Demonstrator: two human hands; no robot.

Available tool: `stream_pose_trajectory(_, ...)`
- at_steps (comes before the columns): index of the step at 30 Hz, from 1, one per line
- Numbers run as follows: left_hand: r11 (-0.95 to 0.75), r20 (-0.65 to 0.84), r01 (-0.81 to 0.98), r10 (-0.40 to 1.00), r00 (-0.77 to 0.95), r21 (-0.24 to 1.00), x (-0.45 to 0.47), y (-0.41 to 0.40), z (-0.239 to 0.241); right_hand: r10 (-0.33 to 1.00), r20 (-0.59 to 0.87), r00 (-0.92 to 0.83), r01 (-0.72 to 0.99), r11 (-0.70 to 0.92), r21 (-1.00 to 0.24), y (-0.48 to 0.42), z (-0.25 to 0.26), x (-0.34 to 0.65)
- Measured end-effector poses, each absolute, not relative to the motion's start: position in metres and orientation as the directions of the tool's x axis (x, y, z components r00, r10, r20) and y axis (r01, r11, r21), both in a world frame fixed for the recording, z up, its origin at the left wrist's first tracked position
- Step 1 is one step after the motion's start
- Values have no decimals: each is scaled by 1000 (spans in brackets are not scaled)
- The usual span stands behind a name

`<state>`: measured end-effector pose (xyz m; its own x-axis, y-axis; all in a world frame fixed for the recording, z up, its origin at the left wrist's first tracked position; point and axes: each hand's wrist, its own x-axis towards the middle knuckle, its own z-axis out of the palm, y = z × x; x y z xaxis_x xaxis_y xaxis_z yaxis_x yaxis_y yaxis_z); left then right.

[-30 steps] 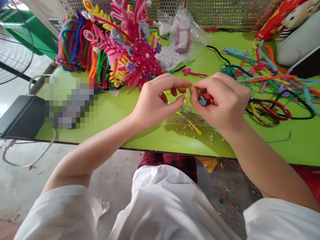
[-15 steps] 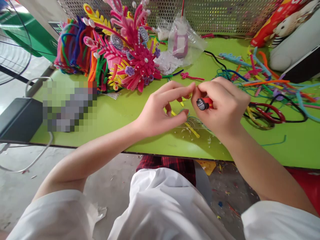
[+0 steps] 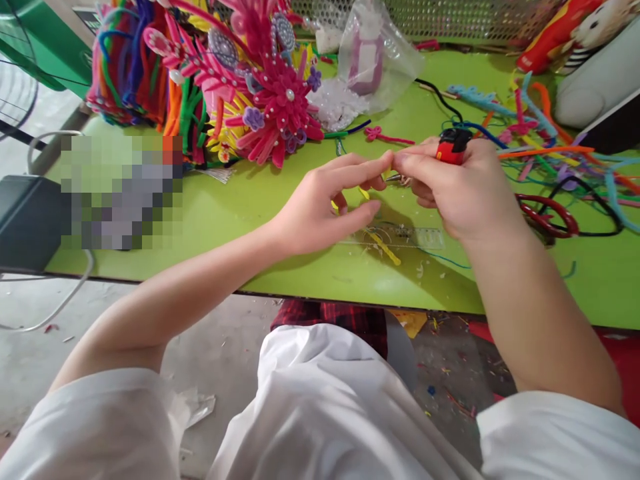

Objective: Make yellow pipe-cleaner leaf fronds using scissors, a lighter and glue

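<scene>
My left hand (image 3: 333, 203) has its index finger stretched toward my right fingertips, its thumb apart below. A small yellow piece of pipe cleaner (image 3: 387, 173) shows at the left fingertips, partly hidden by them. Closed around a red and black lighter (image 3: 451, 148), my right hand (image 3: 465, 190) meets the left index fingertip with its thumb. A thin metal tip (image 3: 395, 178) pokes out under the right fingers; what it belongs to is hidden. On the table below lie a yellow pipe cleaner strip (image 3: 384, 248) and a clear ruler (image 3: 429, 237).
Pink pipe-cleaner flowers (image 3: 285, 100) and bundled pipe cleaners (image 3: 133, 67) stand at the back left. A bagged purple bottle (image 3: 365, 67) is behind my hands. Red-handled scissors (image 3: 555, 217) and loose pipe cleaners (image 3: 545, 152) lie right. A dark box (image 3: 33, 223) is at the left edge.
My right hand has turned, so the lighter's black end now points up and away, farther right. The view has tilted slightly; my left hand keeps nearly the same pose.
</scene>
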<state>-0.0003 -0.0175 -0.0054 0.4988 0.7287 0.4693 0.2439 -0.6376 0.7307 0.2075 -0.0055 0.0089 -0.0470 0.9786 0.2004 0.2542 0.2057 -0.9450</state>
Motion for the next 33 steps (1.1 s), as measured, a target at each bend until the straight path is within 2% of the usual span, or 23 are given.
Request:
stream_pose_trajectory(3, -591, 436, 270, 772, 464, 760, -2, -14, -7, 997, -45, -65, 164, -34, -986, -2, 9, 210)
stream_pose_trajectory(5, -577, 428, 280, 786, 447, 768, -3, -10, -9, 981, -115, -156, 148, -91, -985, -1, 11, 212)
stream_pose_trajectory(8, -594, 440, 290, 777, 451, 751, -4, -5, -13, 954, -138, -265, 145, -102, -984, -2, 13, 214)
stream_pose_trajectory(17, -769, 556, 288, 620, 555, 570, -4, -5, -23, 960, -150, -235, 19, -150, -989, -4, 14, 213)
stream_pose_trajectory(23, -759, 523, 301, 626, 578, 577, -3, -5, -24, 949, -211, -235, -22, -223, -975, -3, 16, 214)
stream_pose_trajectory(28, -747, 572, 366, 662, 484, 555, -9, -2, -11, 922, -175, -346, 64, -163, -985, -6, 15, 211)
stream_pose_trajectory(33, -791, 663, 350, 611, 432, 502, -9, 0, -9, 930, 1, -368, 222, 89, -971, -11, 7, 208)
